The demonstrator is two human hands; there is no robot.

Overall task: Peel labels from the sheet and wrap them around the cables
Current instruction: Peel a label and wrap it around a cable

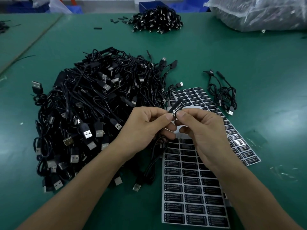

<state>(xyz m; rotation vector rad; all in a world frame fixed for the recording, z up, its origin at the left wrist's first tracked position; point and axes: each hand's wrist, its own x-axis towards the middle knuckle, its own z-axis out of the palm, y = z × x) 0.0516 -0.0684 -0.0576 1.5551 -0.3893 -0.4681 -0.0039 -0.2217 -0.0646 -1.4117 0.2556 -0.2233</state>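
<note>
Your left hand (146, 125) and right hand (204, 130) meet thumb to thumb, each pinching one end of a glossy black rectangular label (178, 106) printed "LED CONTROLLER" in white. It juts up and away from your fingertips. A thin, rubbery black cable (152, 161) hangs in loops from under your left palm. Beneath your right wrist lies a pale sheet (191, 196) gridded with matching rounded labels. A second sheet (197, 95) fans out beyond your right knuckles. Left of your left hand sprawls a tangled heap of black USB cables (91, 110) with metal plugs, on the green mat (265, 72).
</note>
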